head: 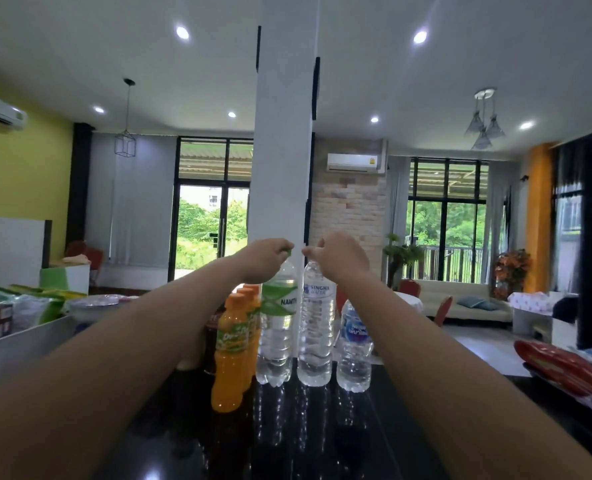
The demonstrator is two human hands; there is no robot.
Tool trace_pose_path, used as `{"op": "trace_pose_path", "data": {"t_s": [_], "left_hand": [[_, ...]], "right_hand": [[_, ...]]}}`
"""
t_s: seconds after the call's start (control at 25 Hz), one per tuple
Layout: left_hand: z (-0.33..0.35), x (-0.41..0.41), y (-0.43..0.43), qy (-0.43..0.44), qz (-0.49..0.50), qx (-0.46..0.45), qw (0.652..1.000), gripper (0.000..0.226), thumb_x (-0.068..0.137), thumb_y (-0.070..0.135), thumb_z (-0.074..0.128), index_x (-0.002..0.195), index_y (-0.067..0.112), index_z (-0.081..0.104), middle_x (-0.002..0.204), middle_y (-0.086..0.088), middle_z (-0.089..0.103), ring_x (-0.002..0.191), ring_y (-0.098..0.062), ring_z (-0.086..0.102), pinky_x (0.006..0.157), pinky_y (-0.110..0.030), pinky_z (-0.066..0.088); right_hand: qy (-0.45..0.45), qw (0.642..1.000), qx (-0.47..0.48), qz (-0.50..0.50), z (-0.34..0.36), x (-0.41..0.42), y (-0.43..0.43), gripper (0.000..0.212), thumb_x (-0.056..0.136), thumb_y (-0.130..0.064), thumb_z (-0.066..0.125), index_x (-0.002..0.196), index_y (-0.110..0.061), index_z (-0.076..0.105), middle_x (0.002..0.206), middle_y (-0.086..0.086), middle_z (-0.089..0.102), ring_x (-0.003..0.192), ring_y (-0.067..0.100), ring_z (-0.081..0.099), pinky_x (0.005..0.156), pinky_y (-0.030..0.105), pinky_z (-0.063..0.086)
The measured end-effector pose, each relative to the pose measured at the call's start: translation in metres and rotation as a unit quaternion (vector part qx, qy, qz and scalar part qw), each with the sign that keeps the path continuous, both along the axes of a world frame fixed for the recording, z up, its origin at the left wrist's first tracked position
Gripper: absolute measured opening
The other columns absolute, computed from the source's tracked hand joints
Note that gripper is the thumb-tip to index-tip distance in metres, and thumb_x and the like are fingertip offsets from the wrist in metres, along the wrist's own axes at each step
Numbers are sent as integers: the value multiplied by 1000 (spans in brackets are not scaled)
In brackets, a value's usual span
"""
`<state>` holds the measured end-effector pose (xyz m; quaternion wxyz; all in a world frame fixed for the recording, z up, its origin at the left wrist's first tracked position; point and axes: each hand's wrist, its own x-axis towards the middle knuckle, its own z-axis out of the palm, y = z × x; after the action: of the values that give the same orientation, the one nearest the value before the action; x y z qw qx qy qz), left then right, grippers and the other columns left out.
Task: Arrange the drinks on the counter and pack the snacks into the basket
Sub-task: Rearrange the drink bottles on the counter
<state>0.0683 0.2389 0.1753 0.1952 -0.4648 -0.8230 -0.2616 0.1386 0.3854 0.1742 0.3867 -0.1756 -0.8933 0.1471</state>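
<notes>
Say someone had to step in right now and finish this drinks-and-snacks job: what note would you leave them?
Left hand: pinches the green cap of the clear green-labelled water bottle.
Right hand: pinches the top of the clear white-labelled water bottle beside it.
Both stand upright on the glossy black counter, between orange juice bottles and a shorter blue-labelled water bottle.
Done: drinks grouped upright.
Left: pack the green snack packets at far left and the red snack packet at right; no basket clearly in view.

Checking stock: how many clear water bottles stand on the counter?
3. The green-labelled bottle, its cap pinched by the left hand; the Singha bottle beside it, its top pinched by the right hand; the shorter blue-labelled bottle rightmost. More may be hidden.
</notes>
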Motion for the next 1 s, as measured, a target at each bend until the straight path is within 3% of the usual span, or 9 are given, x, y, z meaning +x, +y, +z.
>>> {"op": "trace_pose_path", "data": {"t_s": [0.12,0.24,0.44,0.52,0.6,0.68,0.76,0.84,1.0], "left_hand": [[3,-3,0,22,9,21,999,32,100,17,41,128,9,54,127,-7,61,103,-16,56,80,-20,40],[9,-6,1,28,28,8,999,30,97,22,49,119,7,61,121,-8,64,100,-15,57,80,-23,39],[6,-2,9,19,134,71,988,43,84,47,65,91,5,72,92,-6,72,78,-19,65,65,-28,45],[3,1,9,10,131,83,988,43,86,46,63,93,5,71,90,-7,71,70,-18,63,59,-27,45],[1,6,5,-11,102,79,992,37,92,37,57,105,5,67,102,-8,69,76,-18,63,65,-28,48],[2,11,-1,-14,74,54,996,34,96,26,50,120,4,61,119,-11,64,100,-23,61,82,-30,45],[3,14,-7,-9,57,28,998,36,97,20,48,130,6,54,129,-10,59,113,-23,56,87,-27,40],[3,13,-9,-7,49,24,999,37,97,20,49,131,8,53,129,-9,59,111,-21,56,84,-25,40],[-1,7,-9,-6,58,59,997,33,96,24,52,126,10,57,122,-6,64,103,-18,58,78,-23,42]], "right_hand": [[21,999,22,-13,-4,-6,-2,26,91,-35,61,98,-10,65,92,7,67,85,24,63,81,44,54],[-13,999,29,21,7,-2,0,17,90,-17,57,101,-9,68,97,8,69,89,24,64,84,42,55],[-41,990,-35,128,16,17,3,32,89,1,46,112,-10,65,122,8,63,109,21,58,93,34,48],[-11,982,-80,172,6,22,3,33,90,1,46,114,-13,62,123,7,61,90,13,59,80,29,51],[23,974,-103,199,-2,23,-1,28,91,-4,49,114,-15,62,120,5,61,76,8,57,68,25,49],[48,974,-93,199,-5,19,-4,21,90,-13,59,110,-15,63,119,6,60,90,14,60,76,29,51],[65,979,-78,178,-5,15,-4,16,89,-17,63,105,-15,65,117,7,59,91,17,59,73,28,50],[78,981,-72,162,-4,11,-1,13,90,-12,60,101,-14,67,110,8,65,83,15,60,71,30,51],[68,984,-59,154,-5,8,2,22,92,-4,49,102,-16,65,108,5,66,96,17,61,80,32,53]]}}
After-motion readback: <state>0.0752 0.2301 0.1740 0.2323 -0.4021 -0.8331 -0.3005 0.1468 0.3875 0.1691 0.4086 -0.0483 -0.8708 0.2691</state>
